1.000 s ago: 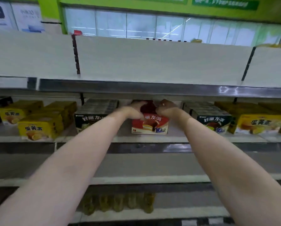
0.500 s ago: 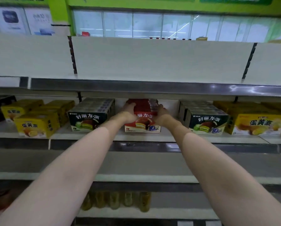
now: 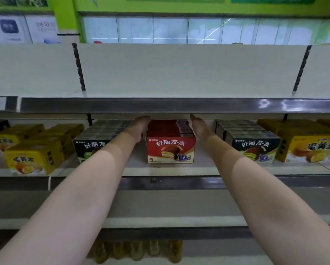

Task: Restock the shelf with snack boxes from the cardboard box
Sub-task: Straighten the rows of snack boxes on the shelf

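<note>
Flanking the red snack box (image 3: pixel 171 144), left hand (image 3: pixel 140 127) and right hand (image 3: pixel 199 128), fingers straight.

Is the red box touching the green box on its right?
Apart. The head view shows bare shelf between the red box and the green box, with the right hand in that gap.

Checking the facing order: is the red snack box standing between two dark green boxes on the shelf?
Yes, the red snack box stands between a dark green box on its left and another dark green box on its right.
</note>
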### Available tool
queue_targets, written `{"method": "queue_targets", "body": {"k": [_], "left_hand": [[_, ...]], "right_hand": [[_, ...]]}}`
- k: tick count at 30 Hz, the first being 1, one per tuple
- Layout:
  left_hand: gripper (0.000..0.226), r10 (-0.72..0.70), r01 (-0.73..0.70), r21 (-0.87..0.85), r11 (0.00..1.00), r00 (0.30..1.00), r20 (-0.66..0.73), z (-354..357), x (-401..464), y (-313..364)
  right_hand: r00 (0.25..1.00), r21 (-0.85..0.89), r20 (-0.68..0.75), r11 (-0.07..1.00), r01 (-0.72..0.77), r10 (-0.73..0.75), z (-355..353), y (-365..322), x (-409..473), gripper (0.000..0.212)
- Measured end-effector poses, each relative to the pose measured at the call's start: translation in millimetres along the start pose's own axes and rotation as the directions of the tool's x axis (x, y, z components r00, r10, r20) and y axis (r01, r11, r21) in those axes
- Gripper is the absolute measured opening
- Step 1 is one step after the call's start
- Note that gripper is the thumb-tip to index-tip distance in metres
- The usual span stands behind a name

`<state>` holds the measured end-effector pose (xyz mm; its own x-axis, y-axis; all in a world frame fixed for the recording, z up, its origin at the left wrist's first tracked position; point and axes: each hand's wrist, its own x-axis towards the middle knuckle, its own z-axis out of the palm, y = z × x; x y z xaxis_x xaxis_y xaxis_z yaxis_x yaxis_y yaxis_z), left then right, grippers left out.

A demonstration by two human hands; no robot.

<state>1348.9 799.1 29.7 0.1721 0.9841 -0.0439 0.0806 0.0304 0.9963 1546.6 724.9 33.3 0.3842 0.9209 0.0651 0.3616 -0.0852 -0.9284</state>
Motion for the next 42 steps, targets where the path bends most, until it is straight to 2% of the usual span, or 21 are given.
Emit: {"method": "queue_targets", "body": {"k": [2, 5, 10, 12, 14, 15, 18, 21, 23, 24, 26, 28, 30, 32, 36, 38, 40, 41, 42], "left_hand": [[0.028, -0.055, 0.056, -0.015, 0.998, 0.997, 0.046, 4, 4, -2], [0.032, -0.102, 0.104, -0.017, 0.994, 0.992, 0.069, 7, 3, -1], [0.037, -0.036, 0.036, 0.013, 0.999, 0.999, -0.014, -3, 15, 5], [0.037, -0.021, 0.021, 0.017, 1.0, 1.0, 0.01, 1, 32, -1], [0.053, -0.05, 0.048, 0.06, 0.997, 0.998, 0.028, 6, 44, -7], [0.056, -0.055, 0.052, 0.051, 0.997, 0.997, 0.051, 7, 42, -7], [0.029, -0.057, 0.056, 0.017, 0.998, 0.998, 0.023, 12, 4, 8], [0.032, -0.003, 0.01, 0.115, 0.993, 0.998, -0.062, 11, 10, 2], [0.034, -0.036, 0.038, 0.105, 0.994, 0.999, -0.025, 16, 11, 3], [0.032, -0.054, 0.053, 0.106, 0.993, 0.998, 0.007, 20, 7, 7], [0.034, -0.04, 0.036, 0.189, 0.981, 0.999, 0.018, 23, 8, 12], [0.033, -0.002, -0.003, 0.245, 0.969, 1.0, 0.02, 22, 5, 16], [0.028, 0.068, -0.077, 0.411, 0.908, 0.997, 0.036, 24, 6, 14], [0.031, 0.093, -0.144, 0.613, 0.777, 0.989, 0.115, 28, 4, 11], [0.034, 0.192, -0.271, 0.73, 0.628, 0.962, 0.192, 27, 2, 14], [0.037, 0.246, -0.315, 0.747, 0.585, 0.947, 0.207, 27, 7, 13], [0.041, 0.166, -0.311, 0.77, 0.557, 0.95, 0.263, 30, 6, 12], [0.043, 0.115, -0.307, 0.794, 0.524, 0.95, 0.291, 31, 7, 11], [0.044, 0.089, -0.309, 0.811, 0.496, 0.948, 0.306, 31, 4, 13]], "right_hand": [[0.994, 0.12, 0.082, 0.989, -0.088, 0.078, 0, 2, 0, 0.054], [0.982, 0.164, 0.152, 0.977, -0.133, 0.108, 7, 5, 8, 0.063], [0.996, 0.082, 0.063, 0.995, -0.062, 0.057, -9, -6, 0, 0.052], [0.988, 0.116, 0.144, 0.991, -0.073, 0.056, -10, 0, -4, 0.058], [0.976, 0.1, 0.199, 0.988, -0.114, 0.093, -5, 8, -3, 0.069], [0.977, 0.108, 0.198, 0.989, -0.1, 0.077, -5, 10, 0, 0.064], [0.995, 0.157, 0.097, 0.987, -0.029, 0.014, -15, 12, 10, 0.038], [0.992, 0.15, 0.121, 0.988, -0.043, 0.025, -16, 12, 9, 0.051], [0.975, 0.1, 0.217, 0.992, -0.077, 0.054, -18, 15, 5, 0.061], [0.979, 0.061, 0.198, 0.997, -0.056, 0.043, -18, 6, -12, 0.054], [0.992, 0.111, 0.128, 0.993, -0.038, 0.023, -18, 0, -13, 0.039], [0.993, 0.108, 0.113, 0.993, -0.05, 0.038, -11, 1, 4, 0.041], [0.987, 0.103, 0.149, 0.992, -0.079, 0.063, 3, 3, 24, 0.052], [0.983, 0.127, 0.162, 0.986, -0.111, 0.09, 9, 10, 35, 0.059], [0.989, 0.125, 0.115, 0.987, -0.104, 0.09, 6, 21, 49, 0.067], [0.987, 0.085, 0.151, 0.994, -0.074, 0.06, 6, 18, 46, 0.051], [0.971, -0.029, 0.235, 0.999, -0.029, 0.035, 8, 9, 29, 0.022], [0.963, -0.092, 0.267, 0.996, -0.001, 0.026, 9, 5, 23, 0.015], [0.959, -0.129, 0.282, 0.991, 0.026, 0.011, 9, 5, 25, 0.017]]}}
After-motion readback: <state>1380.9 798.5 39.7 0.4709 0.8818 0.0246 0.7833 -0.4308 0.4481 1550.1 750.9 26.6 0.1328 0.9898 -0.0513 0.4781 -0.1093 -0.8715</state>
